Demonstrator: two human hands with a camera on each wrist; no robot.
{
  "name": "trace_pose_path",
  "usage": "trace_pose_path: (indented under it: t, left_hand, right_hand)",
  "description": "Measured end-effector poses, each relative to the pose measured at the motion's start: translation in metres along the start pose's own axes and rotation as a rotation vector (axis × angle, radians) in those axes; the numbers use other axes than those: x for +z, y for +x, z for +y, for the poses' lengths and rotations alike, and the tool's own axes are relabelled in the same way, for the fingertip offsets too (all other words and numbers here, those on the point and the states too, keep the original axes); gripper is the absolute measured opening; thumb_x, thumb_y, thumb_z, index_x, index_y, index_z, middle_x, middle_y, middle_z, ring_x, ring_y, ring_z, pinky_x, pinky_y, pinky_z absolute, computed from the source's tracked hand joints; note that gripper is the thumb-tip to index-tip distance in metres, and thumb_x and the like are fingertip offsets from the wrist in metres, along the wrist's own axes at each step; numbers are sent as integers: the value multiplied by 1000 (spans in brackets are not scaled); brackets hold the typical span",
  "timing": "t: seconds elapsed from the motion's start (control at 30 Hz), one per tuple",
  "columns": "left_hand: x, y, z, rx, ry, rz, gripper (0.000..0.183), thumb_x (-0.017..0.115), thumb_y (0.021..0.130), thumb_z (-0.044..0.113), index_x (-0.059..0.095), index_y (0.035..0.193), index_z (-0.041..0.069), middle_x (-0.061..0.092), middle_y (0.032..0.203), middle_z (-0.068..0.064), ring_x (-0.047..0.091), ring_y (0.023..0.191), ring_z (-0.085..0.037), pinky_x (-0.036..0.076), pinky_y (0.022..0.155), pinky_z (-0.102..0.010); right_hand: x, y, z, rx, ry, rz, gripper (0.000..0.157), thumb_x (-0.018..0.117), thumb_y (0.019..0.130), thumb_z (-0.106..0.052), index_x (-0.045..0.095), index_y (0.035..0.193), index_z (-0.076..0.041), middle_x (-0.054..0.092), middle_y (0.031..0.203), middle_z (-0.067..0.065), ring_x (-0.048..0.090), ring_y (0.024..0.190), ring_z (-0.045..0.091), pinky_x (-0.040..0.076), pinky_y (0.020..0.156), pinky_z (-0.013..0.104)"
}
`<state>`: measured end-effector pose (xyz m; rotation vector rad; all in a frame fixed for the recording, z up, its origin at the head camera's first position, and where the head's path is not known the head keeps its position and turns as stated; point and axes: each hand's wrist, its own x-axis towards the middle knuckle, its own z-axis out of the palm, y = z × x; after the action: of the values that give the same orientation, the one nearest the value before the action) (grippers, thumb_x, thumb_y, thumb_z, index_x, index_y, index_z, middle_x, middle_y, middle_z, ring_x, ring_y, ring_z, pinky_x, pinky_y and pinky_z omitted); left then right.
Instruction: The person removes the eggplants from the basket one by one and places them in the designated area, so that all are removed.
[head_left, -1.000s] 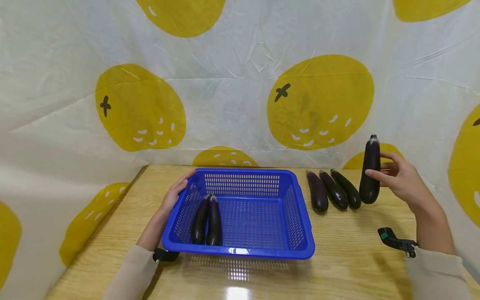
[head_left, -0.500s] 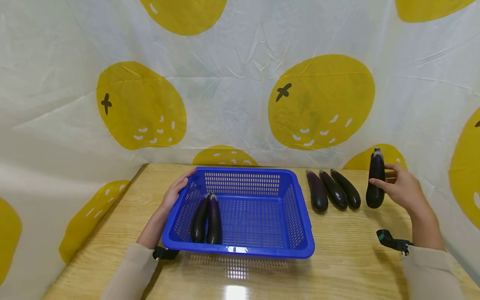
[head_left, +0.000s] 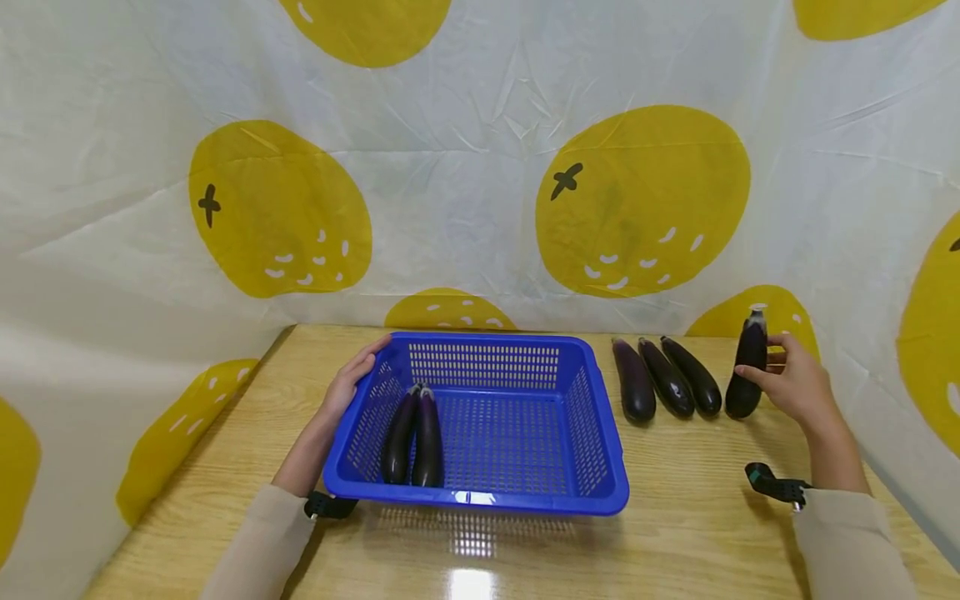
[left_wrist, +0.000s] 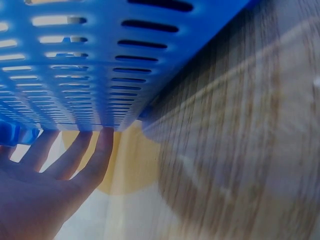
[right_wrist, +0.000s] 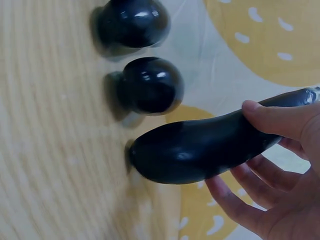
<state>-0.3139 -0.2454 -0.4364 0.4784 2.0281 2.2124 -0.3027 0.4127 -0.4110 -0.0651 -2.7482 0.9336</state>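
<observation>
- The right hand (head_left: pixel 802 387) grasps one eggplant (head_left: pixel 746 375) about its middle, the thumb on one side and the fingers on the other.
- This held eggplant stands nearly upright at the far right, its stalk end up and leaning slightly right; whether its rounded lower end touches the table (head_left: pixel 697 508) cannot be told.
- Just left of it, three eggplants lie on the table in a row: the first loose eggplant (head_left: pixel 634 385) nearest the basket, then the second loose eggplant (head_left: pixel 667 381) and the third loose eggplant (head_left: pixel 692 378), all with stalk ends toward the far side.
- The blue perforated basket (head_left: pixel 540 502) sits on the table left of that row, in the middle of the scene.
- The left hand (head_left: pixel 347 390) clasps nothing; its loosely extended fingers rest against the basket's left side, reaching toward the far left corner.
- Inside, at the basket's left end, lie two more eggplants, the left inner eggplant (head_left: pixel 400 437) and the right inner eggplant (head_left: pixel 428 440), their stalk ends close together at the far side.
- Both arms have beige sleeves (head_left: pixel 258 546) and black wrist devices (head_left: pixel 330 506).
- Beyond the wooden table hangs a whitish cloth (head_left: pixel 457 225) printed with large yellow round shapes.
</observation>
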Motion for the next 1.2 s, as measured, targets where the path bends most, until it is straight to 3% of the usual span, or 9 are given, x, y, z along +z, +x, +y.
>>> trace_pose_path:
  t: [0.2,0.4,0.47,0.63,0.7,0.83,0.93,1.0,1.2]
  left_hand:
    - [0,0,1,11,6,0,54,23,115,24,20,163,0,17,172,-19,15,159,-37,40,107,-13]
    - [0,0,1,-4,5,7,54,23,115,24,21,164,1,18,172,-18,16,159,-36,40,107,-13]
    - [0,0,0,-4,3,2,54,23,115,24,20,164,1,18,172,-18,16,159,-36,40,107,-13]
    - [-1,1,0,-5,-5,-2,54,24,115,26,19,164,3,17,173,-17,15,159,-35,41,106,-14]
    - [-1,2,-1,-7,-5,0,54,23,115,25,20,164,4,17,173,-16,15,159,-34,41,106,-14]
    - [-1,3,-1,-5,-10,2,54,23,115,25,20,164,3,17,173,-16,16,158,-34,42,106,-14]
    - [-1,2,-1,-6,-9,2,54,23,115,25,19,164,2,17,173,-17,16,158,-35,42,106,-14]
    - [-1,1,0,-11,-9,0,55,23,115,26,19,164,2,17,173,-17,16,158,-35,41,106,-14]
    - [0,-1,1,-16,-16,-5,55,24,115,27,19,164,3,16,173,-17,15,159,-36,41,107,-15]
  right_hand:
    - [1,1,2,-20,-7,-23,77,67,101,-25,23,149,16,45,131,53,50,115,67,55,80,65]
    - [3,0,2,-89,-8,-50,90,77,87,-2,14,147,18,46,119,56,52,105,70,55,62,43]
    - [3,-1,0,-83,-17,-57,96,78,84,1,9,148,20,46,118,57,51,104,70,54,64,45]
    - [1,-5,-1,-14,-13,-134,113,75,84,2,-15,151,18,41,122,60,50,103,67,45,83,66]
    - [1,-5,-1,-4,13,-158,115,73,84,4,-20,150,17,40,123,59,51,104,65,44,85,66]
    - [1,-3,1,-21,35,-186,113,72,87,4,-19,151,15,36,125,60,52,104,66,54,76,50]
    - [3,-2,3,-32,20,-188,112,73,89,0,-16,156,11,36,128,60,51,108,68,55,65,38]
    - [5,-1,5,-33,1,-178,111,73,90,-3,-13,158,9,37,130,60,51,109,68,55,67,40]
    - [10,0,12,36,-43,-140,96,71,95,-16,5,155,15,40,134,56,49,114,67,50,83,63]
